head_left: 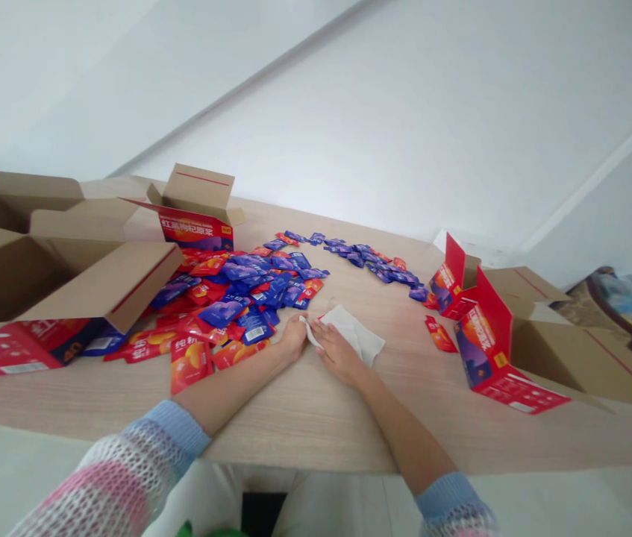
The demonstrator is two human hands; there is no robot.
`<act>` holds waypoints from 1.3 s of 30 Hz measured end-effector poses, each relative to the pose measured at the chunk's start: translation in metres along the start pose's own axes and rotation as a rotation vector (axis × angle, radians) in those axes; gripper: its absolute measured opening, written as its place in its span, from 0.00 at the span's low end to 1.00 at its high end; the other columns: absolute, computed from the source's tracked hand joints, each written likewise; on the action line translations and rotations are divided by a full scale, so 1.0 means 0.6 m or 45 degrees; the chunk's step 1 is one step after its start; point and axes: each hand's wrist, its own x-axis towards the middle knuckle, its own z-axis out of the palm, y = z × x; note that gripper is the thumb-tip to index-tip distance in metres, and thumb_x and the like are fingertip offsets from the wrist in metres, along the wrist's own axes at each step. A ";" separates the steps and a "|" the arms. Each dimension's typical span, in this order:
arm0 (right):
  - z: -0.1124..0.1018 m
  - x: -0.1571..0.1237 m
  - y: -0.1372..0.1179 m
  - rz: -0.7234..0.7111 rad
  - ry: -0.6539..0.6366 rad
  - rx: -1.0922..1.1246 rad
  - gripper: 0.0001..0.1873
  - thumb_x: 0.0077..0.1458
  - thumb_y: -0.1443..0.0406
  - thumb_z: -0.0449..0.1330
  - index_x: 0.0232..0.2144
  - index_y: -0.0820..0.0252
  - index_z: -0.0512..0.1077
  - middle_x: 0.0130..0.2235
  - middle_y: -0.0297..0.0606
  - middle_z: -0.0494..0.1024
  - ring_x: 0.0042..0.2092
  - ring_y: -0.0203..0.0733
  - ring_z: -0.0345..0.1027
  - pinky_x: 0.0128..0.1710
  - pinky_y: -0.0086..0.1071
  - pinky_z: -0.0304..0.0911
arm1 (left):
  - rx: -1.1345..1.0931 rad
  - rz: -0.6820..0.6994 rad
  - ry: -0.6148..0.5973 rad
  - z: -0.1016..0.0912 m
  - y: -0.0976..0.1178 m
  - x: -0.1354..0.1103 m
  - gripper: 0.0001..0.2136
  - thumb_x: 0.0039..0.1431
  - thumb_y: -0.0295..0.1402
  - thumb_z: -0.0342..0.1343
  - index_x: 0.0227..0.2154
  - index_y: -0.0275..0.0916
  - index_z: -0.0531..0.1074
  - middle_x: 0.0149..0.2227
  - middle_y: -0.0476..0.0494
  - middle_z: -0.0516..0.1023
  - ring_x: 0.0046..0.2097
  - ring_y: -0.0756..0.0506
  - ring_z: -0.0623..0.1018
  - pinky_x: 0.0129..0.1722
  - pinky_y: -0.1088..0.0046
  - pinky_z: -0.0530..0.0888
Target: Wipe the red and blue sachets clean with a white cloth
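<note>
A thin white sheet (361, 337), possibly tissue or soft cloth, lies loosely spread on the pale wood-grain tabletop (271, 432). Its right part is nearly flat, slightly creased, one corner pointing rightward; its left end is gathered into a narrow, crumpled strip. The middle is hidden, so its folds there are unclear.

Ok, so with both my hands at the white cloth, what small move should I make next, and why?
Perhaps hold your left hand still and draw the white cloth gently over that bit of red with your right hand. Your right hand lies on the cloth, your left hand is at its left end, and the red shows between them, mostly hidden.
</note>
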 end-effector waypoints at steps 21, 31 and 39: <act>-0.031 -0.024 0.046 0.364 0.088 0.016 0.26 0.66 0.60 0.35 0.64 0.52 0.52 0.65 0.32 0.53 0.66 0.39 0.41 0.64 0.44 0.40 | -0.078 -0.214 -0.506 -0.013 0.033 -0.019 0.25 0.42 0.10 0.46 0.46 0.29 0.66 0.42 0.36 0.76 0.44 0.44 0.78 0.50 0.64 0.74; -0.018 -0.001 0.004 0.129 -0.052 0.048 0.25 0.66 0.59 0.37 0.63 0.50 0.55 0.65 0.33 0.53 0.67 0.40 0.38 0.65 0.47 0.34 | -0.075 -0.233 -0.348 -0.013 0.034 -0.014 0.29 0.27 0.12 0.42 0.38 0.31 0.68 0.38 0.38 0.77 0.42 0.45 0.78 0.39 0.73 0.77; -0.020 -0.020 0.060 0.567 0.098 -0.106 0.27 0.66 0.59 0.35 0.65 0.54 0.49 0.66 0.37 0.52 0.66 0.44 0.41 0.63 0.51 0.39 | -0.102 -0.213 -0.348 -0.012 0.036 -0.023 0.28 0.30 0.16 0.44 0.41 0.31 0.66 0.42 0.33 0.75 0.45 0.42 0.77 0.47 0.61 0.75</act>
